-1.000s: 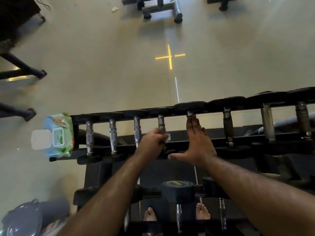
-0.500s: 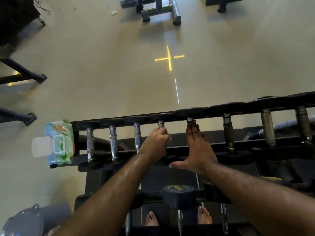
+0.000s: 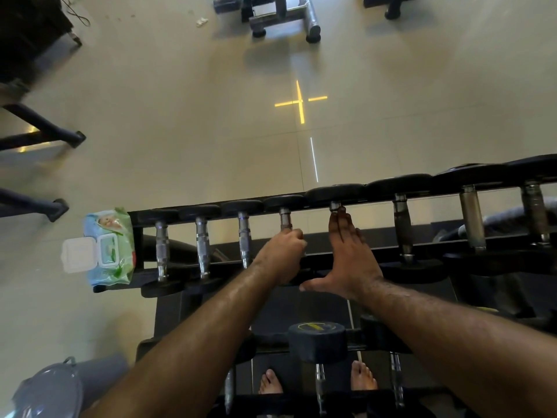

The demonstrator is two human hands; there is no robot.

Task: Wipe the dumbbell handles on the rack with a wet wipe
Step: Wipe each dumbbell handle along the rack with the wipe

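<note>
Chrome handle (image 3: 285,221), fourth from the wipes pack (image 3: 110,245): my left grip (image 3: 283,254) has slid up, curled around it; my right grip (image 3: 346,254) stays flat on the next handle, so wiping continues.

No text is legible: print on the wipes pack (image 3: 110,245) and dumbbell label (image 3: 315,326) is blurred.

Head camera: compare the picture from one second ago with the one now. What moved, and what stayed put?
The left hand, curled round the fourth dumbbell handle, slid up it, away from the person. The right hand stayed flat on the next handle; the wipes pack stayed at the rack's left end.
</note>
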